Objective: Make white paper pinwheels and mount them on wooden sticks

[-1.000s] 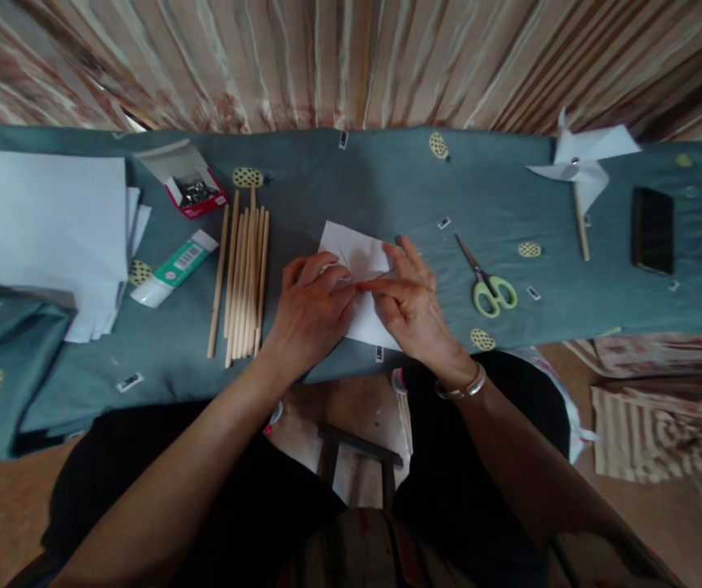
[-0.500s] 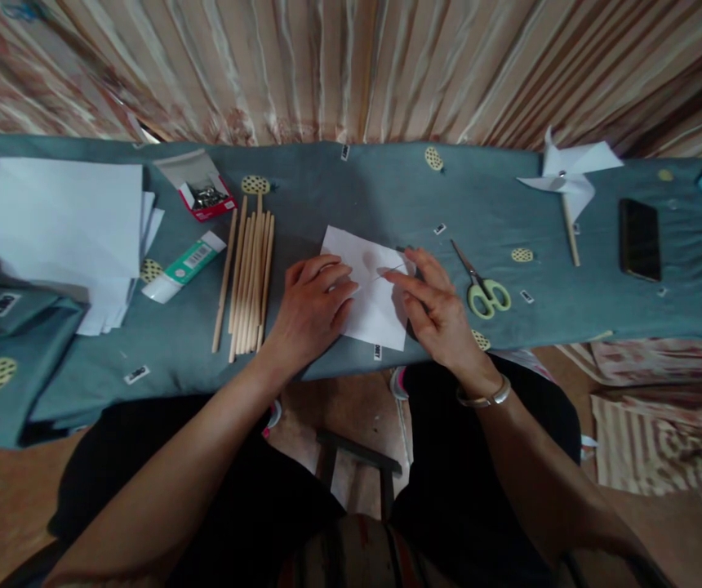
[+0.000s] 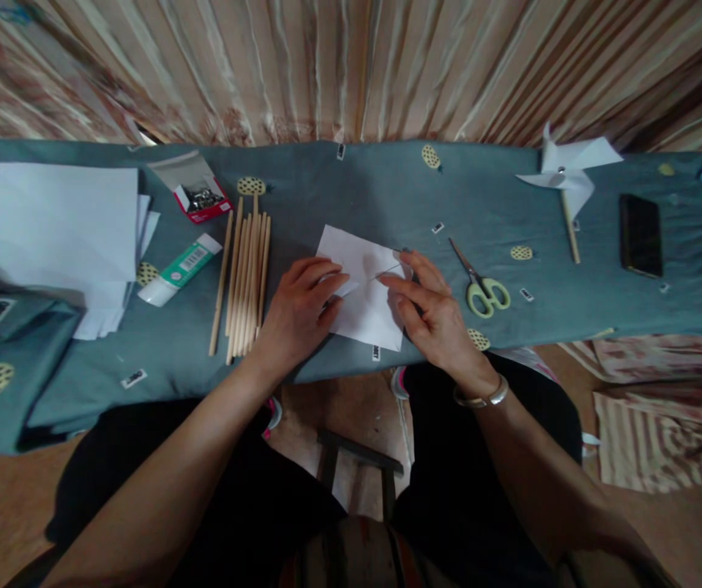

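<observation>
White paper (image 3: 369, 309), one square sheet, is lying on the teal cloth (image 3: 381, 192) between two hands; the left hand (image 3: 303, 309) is resting on its left side, though whether those fingers are pinching it one cannot tell; the right hand (image 3: 429, 306) is hovering or resting at its right side, thumb and forefinger apart; one pair of scissors (image 3: 477, 282), one pinwheel (image 3: 573, 173) and one phone (image 3: 641, 235) are lying rightward; one tube (image 3: 183, 268), one opened box (image 3: 210, 210) and several overlapping sticks (image 3: 246, 278) are sitting leftward.
</observation>
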Demonstrator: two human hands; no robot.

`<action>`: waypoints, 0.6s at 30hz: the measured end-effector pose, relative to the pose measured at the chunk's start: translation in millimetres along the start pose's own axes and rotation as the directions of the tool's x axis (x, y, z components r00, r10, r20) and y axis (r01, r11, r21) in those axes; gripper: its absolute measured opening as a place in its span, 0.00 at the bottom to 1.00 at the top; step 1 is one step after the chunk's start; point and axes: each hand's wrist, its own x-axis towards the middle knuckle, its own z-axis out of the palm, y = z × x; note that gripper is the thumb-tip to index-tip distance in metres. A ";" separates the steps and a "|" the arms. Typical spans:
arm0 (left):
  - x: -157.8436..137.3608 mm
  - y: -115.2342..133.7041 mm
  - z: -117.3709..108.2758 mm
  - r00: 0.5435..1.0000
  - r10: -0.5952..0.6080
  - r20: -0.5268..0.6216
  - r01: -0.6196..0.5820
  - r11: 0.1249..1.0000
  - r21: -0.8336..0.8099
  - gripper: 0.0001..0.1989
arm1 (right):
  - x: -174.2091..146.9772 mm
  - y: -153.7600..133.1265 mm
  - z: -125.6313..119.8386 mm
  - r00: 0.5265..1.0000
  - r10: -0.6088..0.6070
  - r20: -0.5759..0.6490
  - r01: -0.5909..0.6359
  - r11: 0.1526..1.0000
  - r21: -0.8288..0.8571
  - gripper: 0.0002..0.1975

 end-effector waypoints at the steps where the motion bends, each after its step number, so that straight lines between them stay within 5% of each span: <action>1: -0.3 -0.5 -1.1 1.000 -0.005 0.000 0.005 1.000 -0.005 0.13 | 0.2 -0.2 0.6 1.000 0.003 0.001 -0.003 1.000 0.001 0.18; 18: -5.5 8.2 -12.3 0.999 -0.053 -0.005 0.053 0.998 -0.029 0.16 | 9.6 -14.1 16.2 0.999 -0.047 -0.012 0.047 0.999 0.000 0.17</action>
